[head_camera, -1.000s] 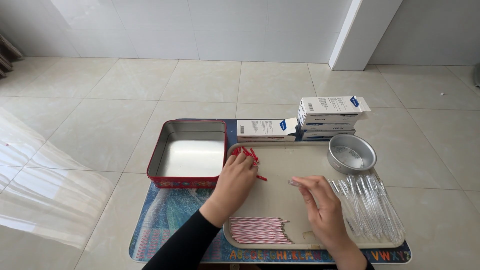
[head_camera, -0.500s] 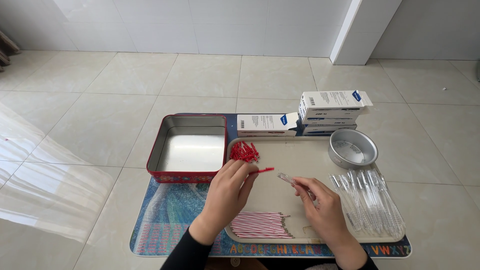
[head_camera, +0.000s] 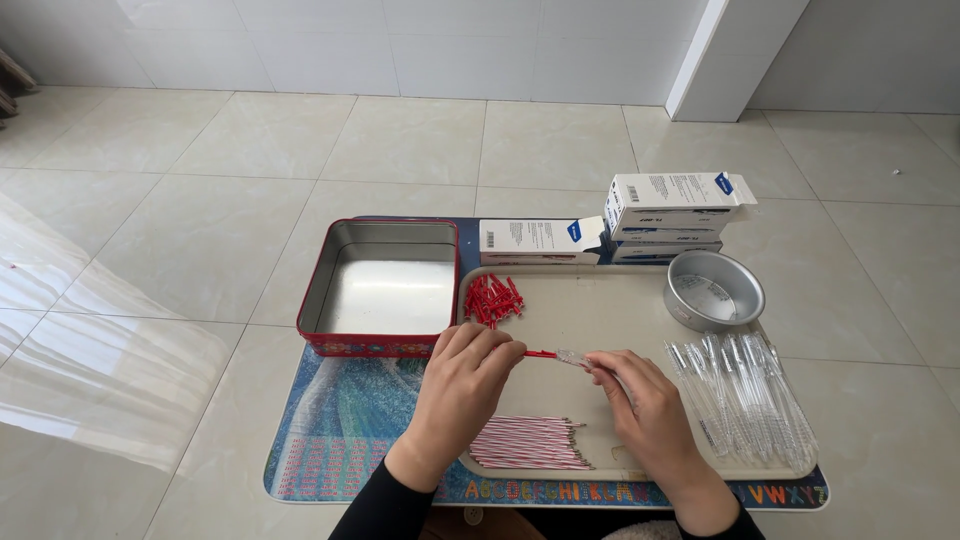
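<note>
My left hand (head_camera: 462, 385) pinches a small red cap (head_camera: 540, 354) over the beige tray (head_camera: 590, 300). My right hand (head_camera: 645, 405) grips a clear plastic pipette (head_camera: 573, 358) whose tip points left and meets the red cap. Both hands hover above the middle of the tray. A pile of loose red caps (head_camera: 492, 298) lies at the tray's far left corner. A row of red-and-white striped sticks (head_camera: 530, 444) lies at the tray's near edge, just below my hands. Several clear pipettes (head_camera: 745, 395) are heaped on the tray's right side.
A red rectangular tin (head_camera: 380, 285) with a bare metal inside stands left of the tray. A round metal pan (head_camera: 712, 290) sits at the far right. White cardboard boxes (head_camera: 665, 215) are stacked behind the tray. Everything rests on a colourful mat (head_camera: 340, 440) on a tiled floor.
My left hand drew back from the red cap pile with one cap. My right hand brought the pipette leftward, and the two pieces now meet between the hands.
</note>
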